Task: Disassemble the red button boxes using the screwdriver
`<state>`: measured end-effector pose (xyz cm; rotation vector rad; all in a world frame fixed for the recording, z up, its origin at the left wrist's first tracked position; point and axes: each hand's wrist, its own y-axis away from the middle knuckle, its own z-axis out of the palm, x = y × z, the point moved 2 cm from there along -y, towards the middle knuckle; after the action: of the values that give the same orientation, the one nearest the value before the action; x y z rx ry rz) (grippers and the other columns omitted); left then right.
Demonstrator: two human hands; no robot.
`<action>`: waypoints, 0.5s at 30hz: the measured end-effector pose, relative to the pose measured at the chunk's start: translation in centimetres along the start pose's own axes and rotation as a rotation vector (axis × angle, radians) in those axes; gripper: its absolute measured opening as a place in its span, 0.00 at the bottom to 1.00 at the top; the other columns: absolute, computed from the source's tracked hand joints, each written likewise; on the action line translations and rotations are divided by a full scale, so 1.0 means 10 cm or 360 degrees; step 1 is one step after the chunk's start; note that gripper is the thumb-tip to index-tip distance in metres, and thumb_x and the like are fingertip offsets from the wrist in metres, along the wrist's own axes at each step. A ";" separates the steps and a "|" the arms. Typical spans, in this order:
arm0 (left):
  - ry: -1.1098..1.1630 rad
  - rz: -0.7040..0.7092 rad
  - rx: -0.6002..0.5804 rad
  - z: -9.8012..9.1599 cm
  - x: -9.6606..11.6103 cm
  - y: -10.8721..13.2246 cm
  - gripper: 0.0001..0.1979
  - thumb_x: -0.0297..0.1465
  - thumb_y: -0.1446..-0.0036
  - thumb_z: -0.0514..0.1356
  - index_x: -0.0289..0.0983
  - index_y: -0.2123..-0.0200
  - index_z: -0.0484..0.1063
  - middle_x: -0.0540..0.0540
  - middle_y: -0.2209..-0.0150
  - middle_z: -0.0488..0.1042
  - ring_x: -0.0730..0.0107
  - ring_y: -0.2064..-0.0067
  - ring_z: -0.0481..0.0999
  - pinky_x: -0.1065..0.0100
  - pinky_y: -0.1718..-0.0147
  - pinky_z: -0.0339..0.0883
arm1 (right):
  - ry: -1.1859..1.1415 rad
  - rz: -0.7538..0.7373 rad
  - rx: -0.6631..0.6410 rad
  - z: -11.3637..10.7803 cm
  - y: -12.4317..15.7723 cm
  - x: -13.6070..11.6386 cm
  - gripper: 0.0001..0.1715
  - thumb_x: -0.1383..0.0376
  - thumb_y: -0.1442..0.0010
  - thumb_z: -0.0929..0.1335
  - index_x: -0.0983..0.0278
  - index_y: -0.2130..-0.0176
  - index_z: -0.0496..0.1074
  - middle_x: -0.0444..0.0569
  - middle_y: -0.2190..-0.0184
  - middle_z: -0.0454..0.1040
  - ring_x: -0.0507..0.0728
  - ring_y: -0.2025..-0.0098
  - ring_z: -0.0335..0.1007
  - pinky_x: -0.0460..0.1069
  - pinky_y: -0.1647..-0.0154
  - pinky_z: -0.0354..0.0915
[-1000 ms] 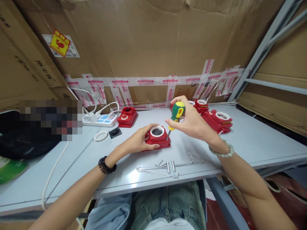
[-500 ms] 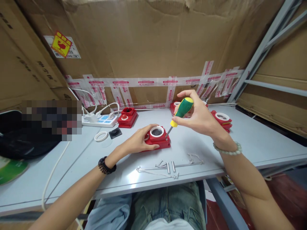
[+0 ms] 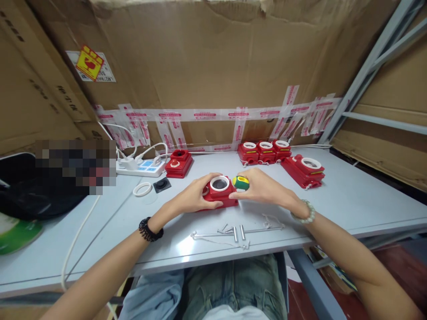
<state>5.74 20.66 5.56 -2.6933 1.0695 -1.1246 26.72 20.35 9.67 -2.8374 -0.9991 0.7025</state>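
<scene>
My left hand (image 3: 192,194) is closed around the left side of a red box (image 3: 230,203) with a white ring and a dark round window on top. The box lies flat on the table. At the box's right edge, my right hand (image 3: 262,187) holds a screwdriver (image 3: 241,182) by its green and yellow handle, tipped over; its shaft is hidden. The right thumb tip is at the box's right side. In front of the box lie small screws (image 3: 224,229), short metal cylinders (image 3: 235,234), and thin rods (image 3: 210,235) with chains.
Three similar red boxes (image 3: 266,153) stand at the back, with another red box (image 3: 302,172) to the right. Left of centre are a red box with an uncovered opening (image 3: 179,164), a white ring (image 3: 142,189), a black square part (image 3: 162,185) and a power strip (image 3: 147,167).
My right hand has lowered with the screwdriver, whose handle has tilted from upright beside the box to lying over. The left hand keeps its hold on the box.
</scene>
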 end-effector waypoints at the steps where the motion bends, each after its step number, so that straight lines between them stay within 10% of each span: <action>1: 0.0005 0.0007 -0.0001 0.00 0.00 0.00 0.36 0.41 0.52 0.67 0.41 0.41 0.60 0.42 0.42 0.69 0.53 0.45 0.72 0.57 0.45 0.66 | 0.0004 0.0015 -0.0020 0.02 0.00 0.01 0.24 0.51 0.49 0.71 0.63 0.79 0.59 0.39 0.82 0.60 0.48 0.76 0.48 0.47 0.75 0.46; 15: -0.0027 -0.0032 -0.0025 0.00 0.01 0.00 0.36 0.40 0.51 0.67 0.41 0.41 0.59 0.42 0.43 0.70 0.54 0.46 0.73 0.57 0.46 0.67 | 0.0036 0.0039 -0.0112 0.04 0.06 -0.15 0.14 0.70 0.52 0.67 0.62 0.78 0.55 0.38 0.82 0.58 0.48 0.77 0.47 0.47 0.75 0.46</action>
<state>5.82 20.62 5.63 -2.7267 1.0553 -1.0988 25.87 18.98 9.80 -2.9155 -1.0069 0.6485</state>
